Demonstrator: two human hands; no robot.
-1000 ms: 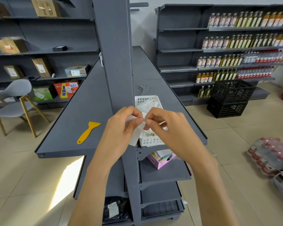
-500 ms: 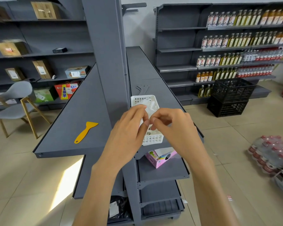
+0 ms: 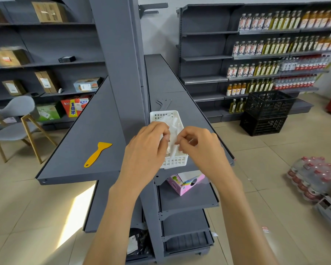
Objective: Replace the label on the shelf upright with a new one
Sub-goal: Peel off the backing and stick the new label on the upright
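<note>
The grey shelf upright (image 3: pixel 120 60) rises in the middle of the view, its face bare as far as I can see. Both my hands meet in front of it, over a white plastic basket (image 3: pixel 177 162) on the right shelf. My left hand (image 3: pixel 147 150) and my right hand (image 3: pixel 199 148) pinch a white label sheet (image 3: pixel 174 145) between their fingertips. The sheet hangs down between them, partly hidden by my left fingers. More white paper lies in the basket behind my hands.
A yellow plastic scraper (image 3: pixel 97 154) lies on the left shelf board (image 3: pixel 75 150). A pink box (image 3: pixel 185 183) sits on the lower right shelf. Black crates (image 3: pixel 266 111) and packs of bottles (image 3: pixel 313 178) stand on the floor to the right. A grey chair (image 3: pixel 15 119) is at left.
The view and my hands have shifted slightly right, from in front of the upright to over the basket. The white sheet shows less, now bunched narrower between my fingertips.
</note>
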